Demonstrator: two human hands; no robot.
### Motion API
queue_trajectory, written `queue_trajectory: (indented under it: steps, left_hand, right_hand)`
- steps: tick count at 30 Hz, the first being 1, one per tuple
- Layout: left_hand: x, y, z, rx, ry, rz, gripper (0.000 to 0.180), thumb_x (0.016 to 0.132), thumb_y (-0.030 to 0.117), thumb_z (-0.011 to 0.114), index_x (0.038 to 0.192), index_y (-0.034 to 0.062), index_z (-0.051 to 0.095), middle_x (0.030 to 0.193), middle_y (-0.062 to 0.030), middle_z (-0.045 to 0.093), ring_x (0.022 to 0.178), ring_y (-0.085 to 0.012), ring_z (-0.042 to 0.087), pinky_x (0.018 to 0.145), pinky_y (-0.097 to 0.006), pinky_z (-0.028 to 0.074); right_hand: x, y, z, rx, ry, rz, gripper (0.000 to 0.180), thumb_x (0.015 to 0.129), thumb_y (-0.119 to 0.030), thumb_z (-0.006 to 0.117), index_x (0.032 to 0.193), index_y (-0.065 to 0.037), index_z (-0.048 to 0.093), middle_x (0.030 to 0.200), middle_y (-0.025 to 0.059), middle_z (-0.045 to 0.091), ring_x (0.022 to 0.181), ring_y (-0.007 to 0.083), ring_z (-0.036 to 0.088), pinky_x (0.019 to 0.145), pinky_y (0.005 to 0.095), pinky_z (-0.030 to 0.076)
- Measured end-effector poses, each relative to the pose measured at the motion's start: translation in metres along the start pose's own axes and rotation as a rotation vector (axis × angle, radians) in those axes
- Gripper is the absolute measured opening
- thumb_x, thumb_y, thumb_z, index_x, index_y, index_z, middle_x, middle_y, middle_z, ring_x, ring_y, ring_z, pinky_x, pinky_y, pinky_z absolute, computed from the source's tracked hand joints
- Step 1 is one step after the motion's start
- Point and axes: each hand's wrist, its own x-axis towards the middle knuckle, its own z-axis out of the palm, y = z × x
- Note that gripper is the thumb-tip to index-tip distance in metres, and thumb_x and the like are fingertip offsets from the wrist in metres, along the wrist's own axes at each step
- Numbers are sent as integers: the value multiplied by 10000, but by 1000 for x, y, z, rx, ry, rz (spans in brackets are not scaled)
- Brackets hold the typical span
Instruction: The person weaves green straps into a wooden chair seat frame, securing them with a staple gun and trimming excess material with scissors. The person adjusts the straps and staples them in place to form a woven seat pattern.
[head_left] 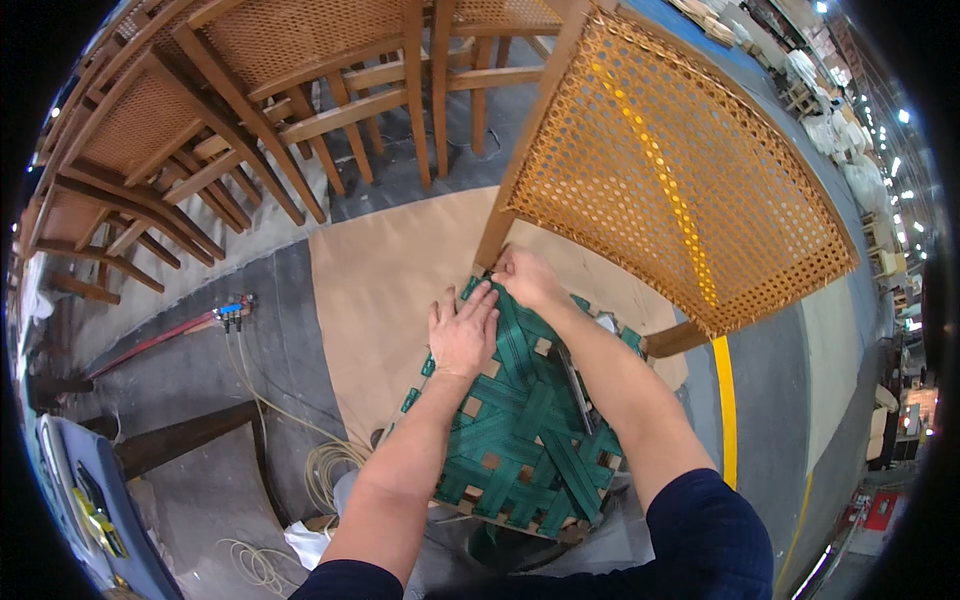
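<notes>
Toward eleven o'clock on green webbing (520,400), left fingers (485,305) lie parted; right fingers (504,264) curl, hold unclear; slipping could graze them.

Dark green fabric webbing straps (515,350) form a basket weave at lower centre. A honey-brown woven-cane chair back (740,170), upper right, has open lattice.
</notes>
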Motion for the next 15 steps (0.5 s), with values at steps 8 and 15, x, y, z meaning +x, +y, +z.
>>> queue_trajectory:
  steps: [8, 15]
  left_hand:
    - [-1, 2, 1, -9, -109, -57, 369, 1015, 346, 626, 1363, 256, 707, 1529, 109, 593, 1415, -370, 500, 1188, -569, 347]
    - [-2, 2, -1, -17, -43, -31, 379, 1010, 368, 636, 1368, 267, 703, 1542, 93, 586, 1434, -390, 477, 1192, -582, 340]
  right_hand:
    - [-150, 44, -104, -158, 179, 226, 326, 889, -270, 829, 1121, -55, 748, 1008, 147, 752, 961, 291, 742, 865, 420, 580]
    - [-185, 92, -81, -73, -37, 487, 371, 772, -261, 912, 1005, -21, 751, 880, 86, 749, 840, 219, 713, 785, 375, 556]
